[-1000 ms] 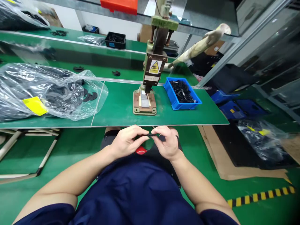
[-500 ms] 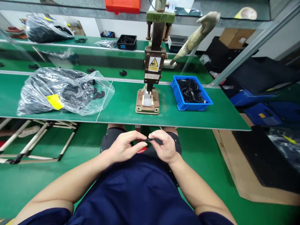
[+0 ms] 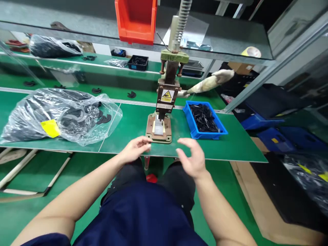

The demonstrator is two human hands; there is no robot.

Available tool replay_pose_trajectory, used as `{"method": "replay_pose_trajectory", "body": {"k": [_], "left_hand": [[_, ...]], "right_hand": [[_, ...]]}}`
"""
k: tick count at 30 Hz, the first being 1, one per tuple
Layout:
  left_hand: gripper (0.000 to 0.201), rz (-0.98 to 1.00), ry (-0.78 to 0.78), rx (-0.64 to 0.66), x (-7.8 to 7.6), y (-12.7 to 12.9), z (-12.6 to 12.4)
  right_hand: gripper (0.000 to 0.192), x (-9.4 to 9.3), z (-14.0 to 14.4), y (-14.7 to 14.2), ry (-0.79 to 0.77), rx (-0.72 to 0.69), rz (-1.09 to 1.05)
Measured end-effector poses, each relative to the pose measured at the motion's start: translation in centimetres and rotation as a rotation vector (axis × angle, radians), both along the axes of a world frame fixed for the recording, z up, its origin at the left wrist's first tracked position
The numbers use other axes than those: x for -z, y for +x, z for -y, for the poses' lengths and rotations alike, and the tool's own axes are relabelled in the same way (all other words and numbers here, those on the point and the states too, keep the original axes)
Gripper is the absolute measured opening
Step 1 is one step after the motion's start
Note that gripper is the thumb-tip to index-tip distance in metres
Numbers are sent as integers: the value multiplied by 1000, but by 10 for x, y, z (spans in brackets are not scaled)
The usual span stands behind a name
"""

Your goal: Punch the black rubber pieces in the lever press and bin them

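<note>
My left hand (image 3: 136,149) is at the table's front edge, just left of the press base (image 3: 159,137). Its fingers reach forward and the thumb is a little apart from them; nothing shows between them, though the underside is hidden. My right hand (image 3: 192,158) is over the edge to the right of the base, thumb and fingers spread, holding nothing visible. Between and beyond the hands stands the hand press (image 3: 167,94), with a pale metal plate (image 3: 159,128) on its base. Past my right hand, the blue bin (image 3: 196,133) holds several slim black pieces (image 3: 205,118).
A clear plastic bag (image 3: 33,112) of black curved parts lies on the left of the table. The press's wrapped lever (image 3: 212,81) sticks out to the right. Above hangs an orange bin (image 3: 135,37) on a shelf. Several curved black parts (image 3: 131,94) lie on the green strip behind.
My hands were together in front of my lap, pinching a small black piece. They have separated and moved forward to the table edge; the piece no longer shows. The view has tilted up.
</note>
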State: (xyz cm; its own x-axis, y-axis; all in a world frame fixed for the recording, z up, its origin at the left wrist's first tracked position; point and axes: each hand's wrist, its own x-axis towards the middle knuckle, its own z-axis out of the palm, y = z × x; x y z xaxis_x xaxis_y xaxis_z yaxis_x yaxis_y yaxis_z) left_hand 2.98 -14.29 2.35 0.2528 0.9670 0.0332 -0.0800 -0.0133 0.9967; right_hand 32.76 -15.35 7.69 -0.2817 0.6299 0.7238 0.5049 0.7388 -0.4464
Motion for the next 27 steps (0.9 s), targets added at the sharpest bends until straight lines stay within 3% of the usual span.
{"method": "replay_pose_trajectory", "body": {"k": [3, 5, 9, 12, 16, 23, 27], "left_hand": [[33, -49, 171, -211, 16, -5, -64], [26, -132, 282, -299, 24, -3, -100], [15, -394, 519, -290, 33, 5, -142], [17, -603, 652, -189, 34, 8, -153], [26, -787, 761, -87, 28, 3, -159], [30, -932, 803, 44, 16, -2, -165], [30, -965, 800, 65, 11, 0, -164]], "right_hand": [[37, -40, -41, 14, 52, 161, -213], [41, -74, -69, 11, 120, 154, -358], [57, -144, -115, -20, 264, -155, -576], [58, -174, -128, -41, 219, -313, -547], [35, -180, -127, -44, 142, -290, -520], [39, -158, -114, -36, 169, -305, -420], [42, -135, -94, -37, 186, -199, -352]]}}
